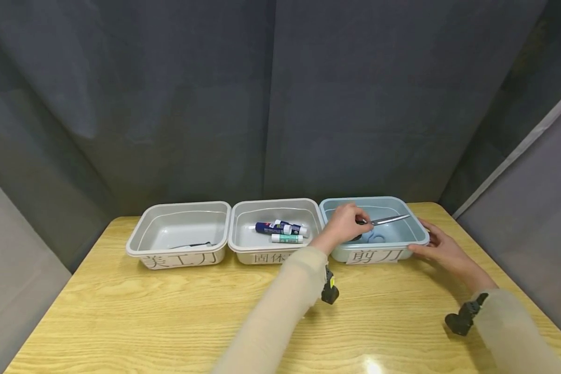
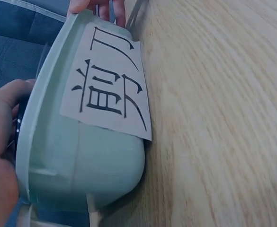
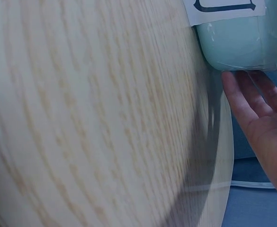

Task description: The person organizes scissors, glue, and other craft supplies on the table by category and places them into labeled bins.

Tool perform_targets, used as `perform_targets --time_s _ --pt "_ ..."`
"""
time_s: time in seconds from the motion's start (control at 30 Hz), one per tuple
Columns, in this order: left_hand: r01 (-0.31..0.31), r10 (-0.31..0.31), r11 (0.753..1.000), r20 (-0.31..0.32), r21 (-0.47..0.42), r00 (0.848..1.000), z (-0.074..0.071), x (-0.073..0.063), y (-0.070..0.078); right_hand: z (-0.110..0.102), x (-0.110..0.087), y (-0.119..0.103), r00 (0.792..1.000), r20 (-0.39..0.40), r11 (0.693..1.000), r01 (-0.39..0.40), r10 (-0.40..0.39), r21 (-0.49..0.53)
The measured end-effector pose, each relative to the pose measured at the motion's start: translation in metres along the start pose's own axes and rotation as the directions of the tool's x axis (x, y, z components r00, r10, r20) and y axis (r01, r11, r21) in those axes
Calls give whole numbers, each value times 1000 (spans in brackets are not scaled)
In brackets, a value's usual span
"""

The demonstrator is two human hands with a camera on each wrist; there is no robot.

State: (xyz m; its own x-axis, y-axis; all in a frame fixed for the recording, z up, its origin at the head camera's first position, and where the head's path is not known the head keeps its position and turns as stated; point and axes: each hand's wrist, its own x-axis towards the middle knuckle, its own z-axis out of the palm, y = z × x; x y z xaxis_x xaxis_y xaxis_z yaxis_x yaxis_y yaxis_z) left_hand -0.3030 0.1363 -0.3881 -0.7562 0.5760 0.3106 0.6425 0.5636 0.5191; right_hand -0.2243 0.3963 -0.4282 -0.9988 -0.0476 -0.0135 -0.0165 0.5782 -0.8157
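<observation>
In the head view, my left hand [image 1: 346,224] grips a pair of scissors [image 1: 390,219] by the dark handles over the light blue bin [image 1: 328,204]. The silver blades point right; the fingers partly hide the handles. Below them in the bin, a blue-handled item [image 1: 376,238] is visible, its rest hidden. My right hand [image 1: 445,250] rests against the bin's right end with mostly straight fingers. In the right wrist view, those fingers [image 3: 242,97] touch the bin's outer wall [image 3: 233,45]. A paper label [image 2: 107,78] is on the bin's front in the left wrist view.
The middle grey bin [image 1: 236,228] holds several glue sticks, one a green-and-white glue stick [image 1: 287,238]. A left grey bin [image 1: 142,228] holds a thin dark tool [image 1: 194,245]. All three stand in a row on the wooden table [image 1: 168,317], before a dark curtain [image 1: 191,104].
</observation>
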Motion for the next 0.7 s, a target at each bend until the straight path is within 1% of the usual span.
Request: perform_targets --time_s 0.13,0.27,0.37,0.5,0.57,0.7 --pt "30 -31 999 10 24 999 1 -1 0 0 -1 -2 1000 -6 1000 -9 9 -30" --pt "36 -40 992 33 121 999 3 1 0 1 -2 -4 1000 -9 999 0 0 -35" --pt "34 -48 978 64 208 997 5 3 0 1 -2 -4 1000 -7 1000 16 -16 2" --pt "39 -72 960 109 278 991 6 2 1 2 -3 -5 1000 -9 999 28 -28 28" --pt "47 -83 958 117 283 990 6 2 1 1 -3 -6 1000 -13 1000 25 -25 13" --pt "64 -91 972 110 227 990 4 2 3 1 -4 -6 1000 -20 1000 18 -18 -23"
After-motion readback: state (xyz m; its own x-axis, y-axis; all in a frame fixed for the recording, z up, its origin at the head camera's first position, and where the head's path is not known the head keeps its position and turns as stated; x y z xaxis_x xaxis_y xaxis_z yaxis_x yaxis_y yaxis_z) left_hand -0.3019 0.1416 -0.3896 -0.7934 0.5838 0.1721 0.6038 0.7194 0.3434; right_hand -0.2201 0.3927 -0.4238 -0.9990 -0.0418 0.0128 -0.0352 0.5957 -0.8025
